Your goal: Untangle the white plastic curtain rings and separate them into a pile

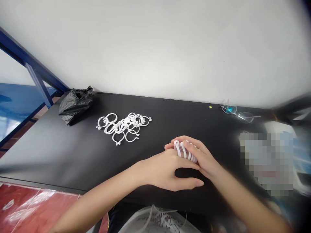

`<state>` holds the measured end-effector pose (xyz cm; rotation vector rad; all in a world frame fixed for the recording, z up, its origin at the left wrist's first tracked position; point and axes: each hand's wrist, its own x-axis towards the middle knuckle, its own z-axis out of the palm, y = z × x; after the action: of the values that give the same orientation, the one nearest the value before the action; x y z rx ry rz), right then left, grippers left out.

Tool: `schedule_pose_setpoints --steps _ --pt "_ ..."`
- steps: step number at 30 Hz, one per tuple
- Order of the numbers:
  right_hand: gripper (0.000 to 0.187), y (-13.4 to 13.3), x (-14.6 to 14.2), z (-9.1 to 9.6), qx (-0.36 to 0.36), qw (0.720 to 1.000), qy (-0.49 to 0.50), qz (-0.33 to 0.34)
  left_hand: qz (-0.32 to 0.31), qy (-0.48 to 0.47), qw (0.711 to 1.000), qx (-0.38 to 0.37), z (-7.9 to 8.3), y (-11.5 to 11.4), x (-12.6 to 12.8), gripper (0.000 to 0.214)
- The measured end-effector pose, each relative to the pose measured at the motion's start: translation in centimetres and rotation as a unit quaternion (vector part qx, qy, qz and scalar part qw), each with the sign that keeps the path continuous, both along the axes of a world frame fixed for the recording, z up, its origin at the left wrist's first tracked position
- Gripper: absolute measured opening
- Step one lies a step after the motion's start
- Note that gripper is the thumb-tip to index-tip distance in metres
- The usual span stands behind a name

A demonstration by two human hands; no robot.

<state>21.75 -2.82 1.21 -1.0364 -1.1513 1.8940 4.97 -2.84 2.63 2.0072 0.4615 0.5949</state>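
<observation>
My left hand reaches in from the left, thumb stretched out and apart, with several white plastic curtain rings strung in a row around its fingers. My right hand comes from the right and is closed over those rings, its fingers wrapped across them and the left fingers. Some fingertips of both hands are hidden behind one another. A loose pile of the same white rings, each with a small eyelet, lies on the black table to the left of my hands.
A crumpled black plastic bag sits at the table's back left. Eyeglasses and a small yellow bit lie near the wall. At right is a blurred, pixelated item. A translucent bag with handwriting is below my hands. A blue metal frame stands left.
</observation>
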Motion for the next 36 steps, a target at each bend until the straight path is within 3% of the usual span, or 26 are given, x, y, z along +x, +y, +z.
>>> schedule_pose_setpoints --steps 2,4,6,8,10,12,15,19,25,30,36 --pt "0.042 0.1 0.2 -0.2 0.011 0.999 0.024 0.041 0.013 -0.007 1.0 0.022 -0.2 -0.2 0.2 0.026" --pt "0.053 0.2 0.5 -0.4 0.023 0.996 0.048 0.074 0.019 -0.061 0.998 -0.016 -0.1 -0.2 0.2 0.02" --pt "0.06 0.3 1.0 -0.4 0.028 0.994 0.074 0.077 0.014 -0.146 0.981 -0.125 0.2 0.0 -0.1 0.016" --pt "0.064 0.5 1.4 -0.3 0.027 0.993 0.093 0.071 0.013 -0.225 0.936 -0.271 0.3 0.3 -0.4 0.018" --pt "0.055 0.7 1.6 -0.2 0.015 0.993 0.093 0.073 0.013 -0.27 0.883 -0.384 0.1 0.6 -0.7 0.019" --pt "0.039 0.8 1.4 -0.1 -0.012 0.993 0.094 0.074 0.017 -0.293 0.851 -0.435 -0.3 0.8 -0.7 0.016" --pt "0.025 0.6 0.6 -0.3 -0.061 0.988 0.134 0.056 0.036 -0.31 0.83 -0.462 -0.9 0.8 -0.2 0.024" --pt "0.025 0.2 -0.6 -1.0 -0.095 0.977 0.191 0.023 0.083 -0.304 0.804 -0.504 -0.8 0.8 0.3 0.043" --pt "0.018 0.4 -1.0 -2.4 -0.12 0.974 0.191 -0.023 0.161 -0.215 0.827 -0.494 -0.6 1.1 0.0 0.054" --pt "0.011 0.6 -1.1 -2.3 -0.1 0.982 0.154 -0.043 0.208 -0.193 0.842 -0.458 -1.2 1.1 0.3 0.057" --pt "0.023 1.4 -0.5 -1.6 -0.039 0.994 0.039 -0.089 0.26 -0.129 0.914 -0.282 -3.5 2.2 0.3 0.046"
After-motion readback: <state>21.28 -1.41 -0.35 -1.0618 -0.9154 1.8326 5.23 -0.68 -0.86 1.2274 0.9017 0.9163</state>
